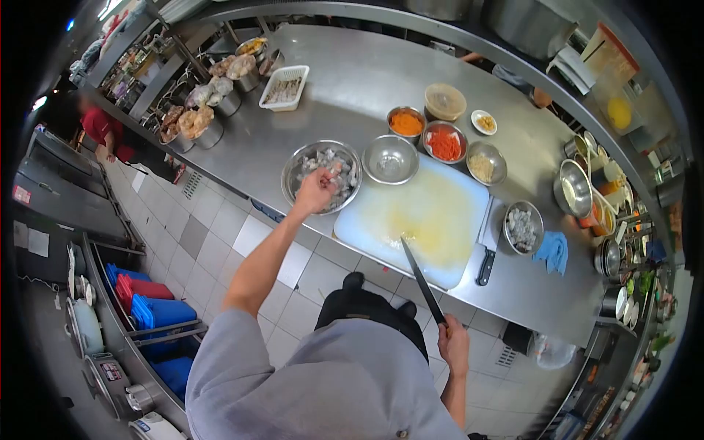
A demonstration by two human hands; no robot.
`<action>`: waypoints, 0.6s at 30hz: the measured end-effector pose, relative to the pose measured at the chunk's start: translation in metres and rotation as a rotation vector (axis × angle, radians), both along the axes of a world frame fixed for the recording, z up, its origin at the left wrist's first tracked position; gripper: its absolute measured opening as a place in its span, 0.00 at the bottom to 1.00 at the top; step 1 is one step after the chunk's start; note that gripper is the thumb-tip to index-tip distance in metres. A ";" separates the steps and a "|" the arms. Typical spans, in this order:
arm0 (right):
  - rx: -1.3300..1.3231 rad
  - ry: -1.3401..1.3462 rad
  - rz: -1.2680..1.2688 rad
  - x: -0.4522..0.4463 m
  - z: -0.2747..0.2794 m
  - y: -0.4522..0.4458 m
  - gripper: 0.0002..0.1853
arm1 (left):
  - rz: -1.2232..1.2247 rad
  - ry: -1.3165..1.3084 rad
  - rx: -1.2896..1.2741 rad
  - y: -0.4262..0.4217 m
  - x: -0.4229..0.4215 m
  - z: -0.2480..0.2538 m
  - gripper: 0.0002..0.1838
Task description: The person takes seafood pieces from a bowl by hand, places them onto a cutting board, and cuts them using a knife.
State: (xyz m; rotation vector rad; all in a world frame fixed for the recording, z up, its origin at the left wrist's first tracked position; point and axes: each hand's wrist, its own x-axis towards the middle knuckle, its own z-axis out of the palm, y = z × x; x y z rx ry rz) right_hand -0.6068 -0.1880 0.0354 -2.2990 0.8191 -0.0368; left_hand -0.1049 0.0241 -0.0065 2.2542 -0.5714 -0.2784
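Observation:
My left hand (pixel 315 190) reaches into a large steel bowl (pixel 291 170) of greyish shrimp-like pieces (pixel 345 176); its fingers are bent together, and what they hold is too small to make out. My right hand (pixel 454 343) is wrapped round the handle of a long knife (pixel 421 280), whose tip points at the white cutting board (pixel 447 213). The board has yellow stains and a few small bits near the tip. Behind the board's left corner sits an empty steel bowl (pixel 390 159).
Bowls of orange (pixel 405 122), red (pixel 444 142) and pale pieces (pixel 482 167) stand behind the board. To its right are a black-handled cleaver (pixel 485 267), a shrimp bowl (pixel 522 229) and a blue cloth (pixel 553 253). A person in red (pixel 103 128) stands far left.

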 end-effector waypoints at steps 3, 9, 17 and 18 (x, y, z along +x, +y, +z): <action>0.023 0.009 0.006 0.000 0.000 -0.002 0.13 | -0.100 0.003 0.076 0.000 -0.017 0.010 0.12; -0.001 0.000 0.019 0.001 0.000 -0.007 0.13 | -0.144 0.023 0.035 0.013 -0.008 -0.023 0.13; -0.006 0.044 0.046 0.007 0.005 -0.015 0.14 | -0.078 0.067 0.085 0.018 -0.008 -0.006 0.12; -0.013 0.037 0.046 0.007 0.005 -0.015 0.14 | -0.072 0.042 0.118 0.019 -0.005 0.002 0.11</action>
